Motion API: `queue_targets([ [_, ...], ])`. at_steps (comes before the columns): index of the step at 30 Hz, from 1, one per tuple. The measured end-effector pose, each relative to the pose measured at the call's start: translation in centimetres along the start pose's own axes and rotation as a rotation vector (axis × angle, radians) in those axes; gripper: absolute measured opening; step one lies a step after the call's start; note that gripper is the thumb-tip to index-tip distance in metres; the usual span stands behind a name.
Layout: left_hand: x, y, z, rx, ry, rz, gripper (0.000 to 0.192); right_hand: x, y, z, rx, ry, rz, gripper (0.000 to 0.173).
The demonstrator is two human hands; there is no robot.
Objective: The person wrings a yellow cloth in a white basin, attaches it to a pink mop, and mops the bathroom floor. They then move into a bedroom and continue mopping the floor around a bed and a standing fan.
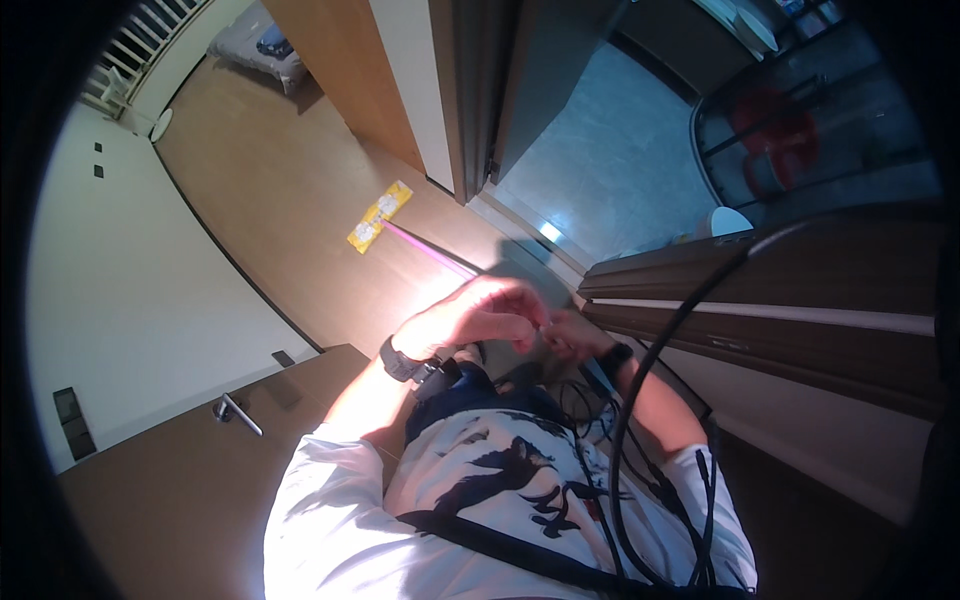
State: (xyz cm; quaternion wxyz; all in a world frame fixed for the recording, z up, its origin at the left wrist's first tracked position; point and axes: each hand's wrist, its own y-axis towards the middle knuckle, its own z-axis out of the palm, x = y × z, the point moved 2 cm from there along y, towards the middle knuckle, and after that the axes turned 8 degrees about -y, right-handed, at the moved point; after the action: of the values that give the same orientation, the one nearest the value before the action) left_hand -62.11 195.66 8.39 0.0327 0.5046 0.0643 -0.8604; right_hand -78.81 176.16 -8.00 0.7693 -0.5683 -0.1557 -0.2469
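A flat mop has a yellow and white head [380, 217] lying on the tan floor and a pink pole [431, 251] that rises towards me. The pole passes behind my left hand [491, 311], whose fingers are curled in front of my waist. My right hand [576, 335] is close beside it, blurred, and the fingertips of both hands meet. Whether something small is between them cannot be made out. A blue length, perhaps the pole's upper end, shows by my right wrist. Both wrists wear black bands.
A doorway with a raised sill [525, 225] opens at the upper right onto a grey tiled floor. A brown door with a metal handle [238, 415] is at the lower left. Black cables [626, 427] hang along my right side. A bed [259, 49] stands far off, upper left.
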Motion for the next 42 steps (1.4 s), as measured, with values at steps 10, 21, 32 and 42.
queue_targets([
  [10, 19.3, -18.0, -17.1, -0.580, 0.774, -0.558, 0.030, 8.0, 4.9, 1.3, -0.039, -0.106, 0.204, 0.012],
  [21, -1.8, -21.1, -6.6, -0.720, 0.024, -0.020, 0.021, 16.8, 5.9, -2.3, 0.059, -0.676, 0.015, 0.041],
  [32, 3.7, -23.0, -6.8, -0.653, 0.805, -0.812, 0.022, 26.9, 8.8, -2.2, 0.230, -1.220, -0.018, 0.032],
  [42, -14.9, -21.5, -11.0, -0.811, 0.735, 0.068, 0.027, 31.3, 9.6, 2.8, 0.380, -1.379, 0.051, 0.044],
])
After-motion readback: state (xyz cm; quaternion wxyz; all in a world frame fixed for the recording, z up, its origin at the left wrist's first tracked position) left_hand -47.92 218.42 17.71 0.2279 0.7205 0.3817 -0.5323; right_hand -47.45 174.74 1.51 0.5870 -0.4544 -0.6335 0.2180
